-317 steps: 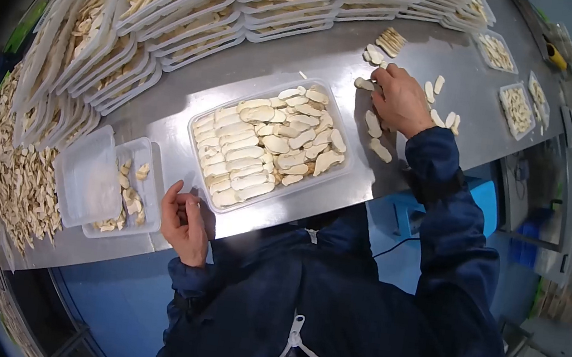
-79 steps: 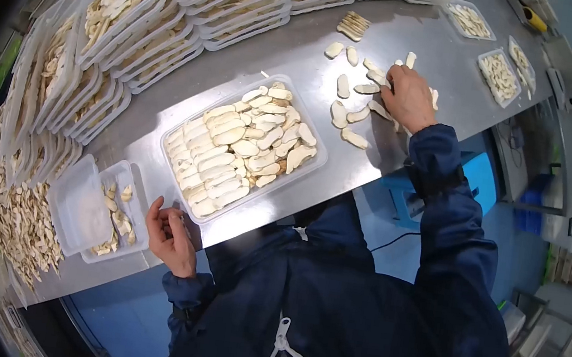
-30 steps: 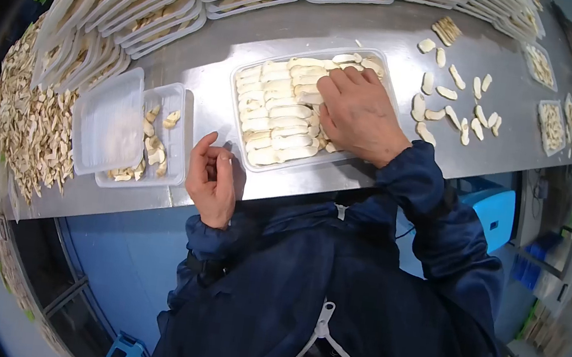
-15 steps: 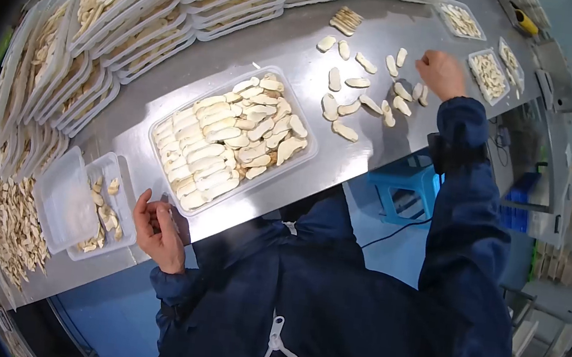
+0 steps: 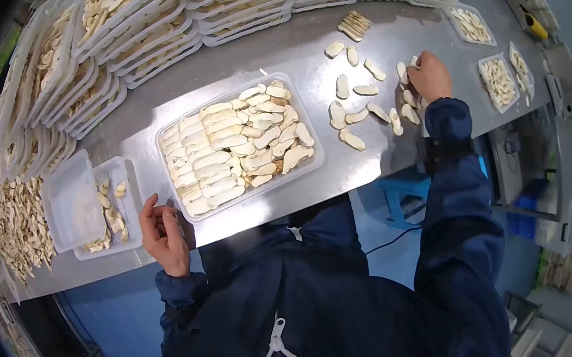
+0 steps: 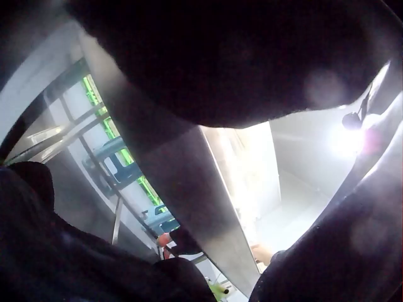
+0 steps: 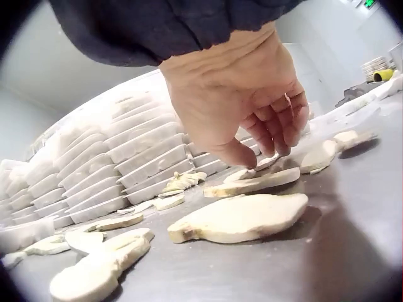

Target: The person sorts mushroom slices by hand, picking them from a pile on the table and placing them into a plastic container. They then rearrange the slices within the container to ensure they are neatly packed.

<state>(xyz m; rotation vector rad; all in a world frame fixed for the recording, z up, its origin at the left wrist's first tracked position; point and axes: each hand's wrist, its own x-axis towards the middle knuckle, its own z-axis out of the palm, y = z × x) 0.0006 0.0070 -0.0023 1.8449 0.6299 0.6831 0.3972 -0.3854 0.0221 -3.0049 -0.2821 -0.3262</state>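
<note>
My right hand (image 5: 431, 76) reaches over the scattered pale mushroom slices on the right of the table. Its thumb and curled fingertips pinch a mushroom slice (image 5: 413, 62) low over the metal. In the right wrist view more slices lie flat near the hand, with a broad mushroom slice (image 7: 239, 218) closest. My left hand (image 5: 166, 238) rests at the table's front edge, loosely curled and holding nothing, beside a clear plastic tray (image 5: 313, 166). That tray carries neat overlapping rows of slices. The left wrist view hides the left hand behind dark sleeve.
Stacked trays (image 5: 237, 28) of slices line the table's back. A heap of slices (image 5: 7, 214) covers the left end, beside an empty plastic tray (image 5: 73, 201) resting partly on another. Small filled trays (image 5: 499, 82) stand at the far right. A blue stool (image 5: 399, 197) is below.
A second ago the right hand was over the large tray; it moved right to the loose slices, then slightly left onto one. The head view shifted. The left hand stayed at the table edge.
</note>
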